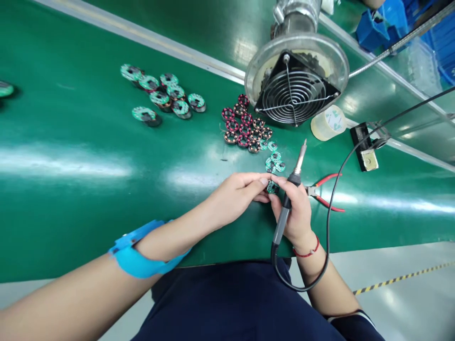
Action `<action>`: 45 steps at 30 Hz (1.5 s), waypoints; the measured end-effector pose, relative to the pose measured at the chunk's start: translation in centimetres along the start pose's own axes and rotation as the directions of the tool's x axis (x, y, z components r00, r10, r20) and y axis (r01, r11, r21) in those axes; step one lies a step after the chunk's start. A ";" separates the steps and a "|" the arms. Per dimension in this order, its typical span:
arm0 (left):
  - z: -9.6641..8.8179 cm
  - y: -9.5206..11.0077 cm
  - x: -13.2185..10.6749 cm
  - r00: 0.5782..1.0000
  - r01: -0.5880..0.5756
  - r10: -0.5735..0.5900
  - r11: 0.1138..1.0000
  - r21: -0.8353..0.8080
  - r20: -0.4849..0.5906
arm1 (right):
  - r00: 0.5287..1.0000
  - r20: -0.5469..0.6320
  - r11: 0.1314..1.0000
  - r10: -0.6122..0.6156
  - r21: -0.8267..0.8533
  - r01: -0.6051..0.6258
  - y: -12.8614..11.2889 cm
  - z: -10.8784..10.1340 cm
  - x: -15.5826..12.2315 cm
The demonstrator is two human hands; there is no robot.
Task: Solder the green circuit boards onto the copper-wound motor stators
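Observation:
Between the fingertips of both hands sits a motor stator topped by a small green ring-shaped circuit board (272, 187). My left hand (245, 192) is closed on its left side. My right hand (296, 206) touches its right side, while a soldering iron (283, 218) rests in that same hand, its metal tip pointing up and away. Just beyond my fingers lie several loose green circuit boards (275, 156). Farther off, a cluster of copper and red wound stators (244, 129) stands on the green bench (88, 213).
Several stators with green boards (174, 91) stand at the back left. A fume extractor fan (295, 97) overhangs the bench. Red-handled pliers (325, 192), a tape roll (329, 122) and a black iron stand (364, 147) lie to the right. The iron's cable (327, 237) loops past my right wrist.

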State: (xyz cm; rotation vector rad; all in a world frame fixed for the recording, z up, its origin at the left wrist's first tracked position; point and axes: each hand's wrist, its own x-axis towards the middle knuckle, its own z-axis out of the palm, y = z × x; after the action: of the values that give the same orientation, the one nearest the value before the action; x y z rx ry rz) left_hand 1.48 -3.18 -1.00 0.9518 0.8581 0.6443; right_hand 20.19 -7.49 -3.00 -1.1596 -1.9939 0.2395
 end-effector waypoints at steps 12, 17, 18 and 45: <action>-9.3 1.4 -0.4 0.846 0.051 0.358 0.683 0.729 -0.394 | 0.982 -0.163 0.994 0.096 0.061 -0.087 0.5 -0.3 0.0; -11.9 2.4 -1.4 0.716 0.237 0.500 0.484 0.843 -0.488 | 0.987 -0.146 0.993 0.071 0.102 -0.057 0.2 -0.4 -0.3; -11.5 2.7 -1.5 0.700 0.254 0.516 0.465 0.848 -0.494 | 0.988 -0.136 0.993 0.070 0.102 -0.056 0.1 -0.5 -0.3; 0.3 1.7 -2.1 0.995 -0.019 0.047 0.949 0.314 -0.084 | 1.000 0.024 1.000 -0.005 -0.031 0.006 -2.3 -0.7 1.3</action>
State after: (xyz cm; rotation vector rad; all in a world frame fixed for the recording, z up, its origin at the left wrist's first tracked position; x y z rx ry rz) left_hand 0.52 -4.16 1.33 1.2321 1.0472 0.5927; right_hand 18.89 -7.90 -0.61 -1.1758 -2.0275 0.2209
